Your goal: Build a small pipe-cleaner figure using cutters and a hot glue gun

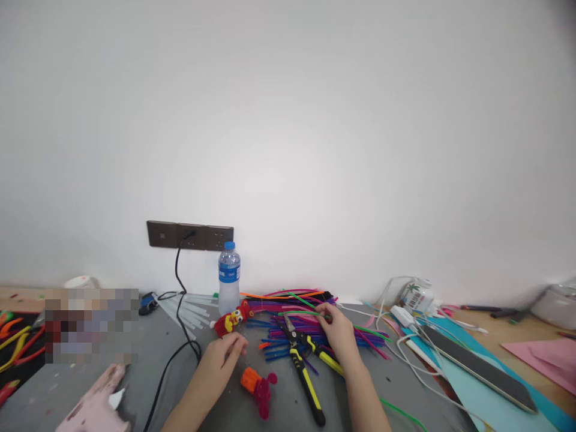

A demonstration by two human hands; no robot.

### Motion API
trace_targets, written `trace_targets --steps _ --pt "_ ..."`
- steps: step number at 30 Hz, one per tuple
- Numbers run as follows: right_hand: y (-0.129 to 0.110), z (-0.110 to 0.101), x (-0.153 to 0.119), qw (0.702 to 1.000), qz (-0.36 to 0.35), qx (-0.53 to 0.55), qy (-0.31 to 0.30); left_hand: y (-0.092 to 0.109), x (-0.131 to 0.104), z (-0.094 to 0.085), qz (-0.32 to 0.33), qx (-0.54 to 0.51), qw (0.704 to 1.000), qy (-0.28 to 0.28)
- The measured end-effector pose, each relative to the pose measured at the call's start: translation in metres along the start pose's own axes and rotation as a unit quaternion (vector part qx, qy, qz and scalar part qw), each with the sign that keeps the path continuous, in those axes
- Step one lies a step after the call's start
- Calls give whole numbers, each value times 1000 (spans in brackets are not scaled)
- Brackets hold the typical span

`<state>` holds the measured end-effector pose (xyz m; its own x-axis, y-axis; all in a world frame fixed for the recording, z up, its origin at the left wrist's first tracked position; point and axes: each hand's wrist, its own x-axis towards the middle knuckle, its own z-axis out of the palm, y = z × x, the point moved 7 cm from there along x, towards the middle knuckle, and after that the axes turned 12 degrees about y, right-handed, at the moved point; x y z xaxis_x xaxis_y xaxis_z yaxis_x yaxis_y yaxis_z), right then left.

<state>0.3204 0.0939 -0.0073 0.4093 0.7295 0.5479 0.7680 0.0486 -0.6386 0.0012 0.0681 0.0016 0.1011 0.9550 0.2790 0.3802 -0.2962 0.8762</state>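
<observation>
In the head view my right hand [336, 331] reaches over a pile of fuzzy pipe cleaners [288, 351], mostly purple, blue and pink. Its thumb and fingertips pinch a green pipe cleaner [299, 312]. My left hand [220, 363] is closed near the table's middle; what its fingers hold, if anything, I cannot make out. Just beyond it lies a red and yellow pipe-cleaner figure [234, 318] with googly eyes. An orange and magenta pipe-cleaner figure [258, 387] lies between my hands. Pliers with yellow and black handles [303, 375] rest spread beside my right hand.
A water bottle [229, 279] stands near the wall by clear glue sticks [186, 312]. A black cable [180, 288] runs down from the wall sockets [189, 236]. To the right are white cables [411, 363], a dark phone-like slab [481, 369] and coloured paper [486, 390].
</observation>
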Motion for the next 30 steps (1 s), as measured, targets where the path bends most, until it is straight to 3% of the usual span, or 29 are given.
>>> trace_targets --steps 5,15,22,30 --pt "-5 -3 5 1000 -9 2 0 -3 -1 -1 -15 -18 1000 6" --pt "-19 8 -10 991 -24 -57 -117 5 -1 1 -4 11 1000 -8" --pt "-25 8 -10 988 -2 -90 -122 7 -2 2 -4 19 1000 -22" --pt "-30 10 -14 993 44 -29 -103 4 -2 7 11 53 998 -38"
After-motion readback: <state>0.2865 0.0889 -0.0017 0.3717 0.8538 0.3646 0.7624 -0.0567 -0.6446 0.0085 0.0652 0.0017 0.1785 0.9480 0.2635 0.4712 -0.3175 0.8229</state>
